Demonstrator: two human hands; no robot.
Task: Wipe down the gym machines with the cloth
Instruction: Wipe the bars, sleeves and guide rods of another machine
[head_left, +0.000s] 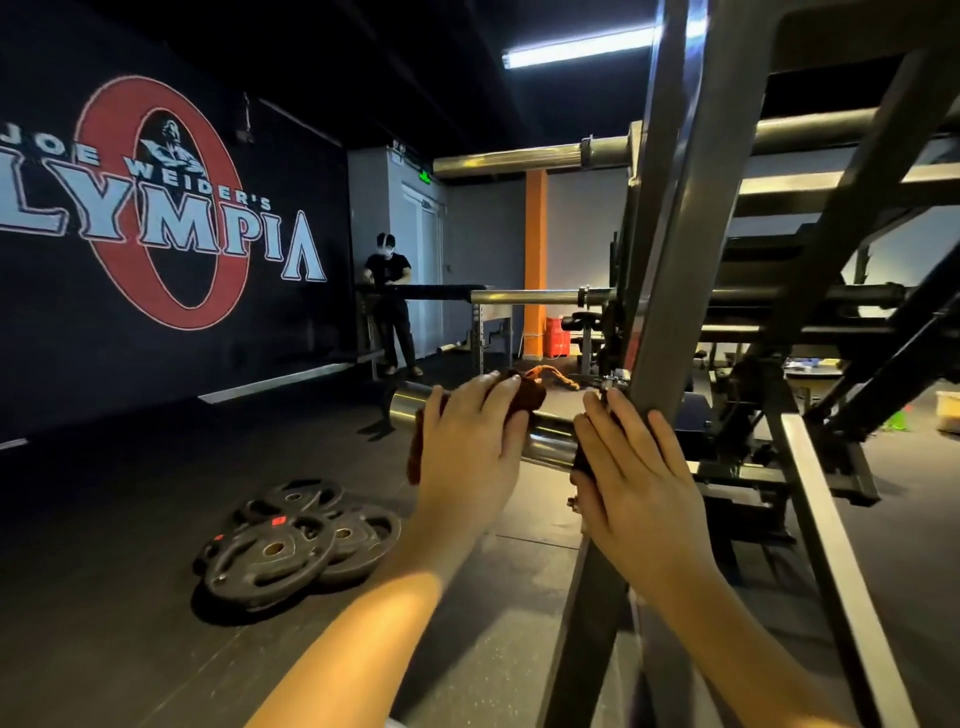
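- Here, in the head view, the left hand (467, 447) lies on a dark reddish-brown cloth (527, 396). Its fingers curve over the cloth and its thumb is on the near side, gripping the cloth against a shiny metal bar (410, 408).
- The cloth sits between that palm and the bar. A bunched part shows past the fingertips, and a strip hangs down to the left of the wrist.
- The bar sticks out to the left from the gym machine (810, 317). Its bare end shows beyond the left hand.
- The right hand (634, 467) is just beside the left, with its fingers straight and close together. It lies flat where the bar meets the machine's slanted grey post (670, 260) and holds nothing.
- The cloth does not reach the right hand. A short stretch of bare bar shows between the two hands.
- A loose pile of black weight plates (291, 545) lies on the dark floor (130, 519), below and to the left of the hands.
- Farther back, a person in dark clothes (389, 301) stands at another rack by the wall, well apart from the hands.
- A large red and white wall logo (156, 208) fills the left side. An orange pillar (535, 260) stands behind the bars, and a strip light (571, 52) glows overhead.
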